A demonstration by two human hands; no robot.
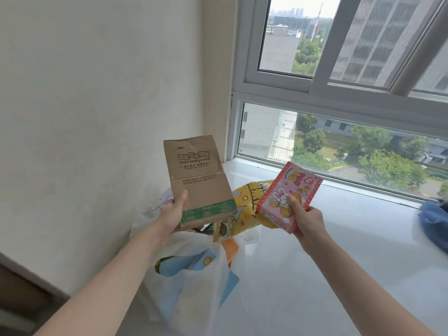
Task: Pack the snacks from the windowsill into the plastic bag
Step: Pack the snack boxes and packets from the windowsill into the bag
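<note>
My left hand [173, 212] grips a brown cardboard box [198, 178] with a green band, held upright above the bag. My right hand [306, 220] grips a pink snack box [289, 195] with a cartoon rabbit, tilted, a little to the right of the bag. The white plastic bag [194, 282] sits on the windowsill [339, 263] by the wall, its mouth open. Inside it I see a blue package [201, 263] and other wrappers. A yellow snack packet [249, 202] lies behind the two boxes, partly hidden.
A plain wall stands to the left and the window runs along the back of the sill. A blue cloth item [435, 221] lies at the sill's right edge. A darker ledge [21, 294] shows at the lower left.
</note>
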